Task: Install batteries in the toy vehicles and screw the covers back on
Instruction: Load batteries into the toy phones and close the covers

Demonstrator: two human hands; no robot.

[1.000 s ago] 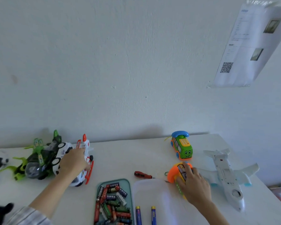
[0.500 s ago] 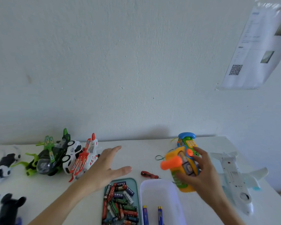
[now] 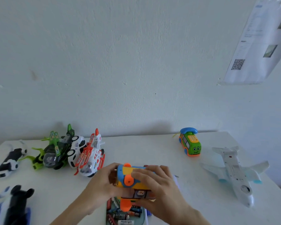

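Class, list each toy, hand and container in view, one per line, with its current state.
Yellow toy bus: held up by both hands.
Left hand: gripping bus.
Right hand: gripping bus.
Green phone car: upright on table.
White airplane: lying belly-up.
Battery tray: holds loose batteries.

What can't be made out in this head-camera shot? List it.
- Orange toy vehicle: its battery cover, hidden by both hands, left and right.
- Battery tray: cut off by the bottom edge, partly behind the toy.
- Black plush toy: blurred, cut off at the lower left.
- Wall notice: text too small.
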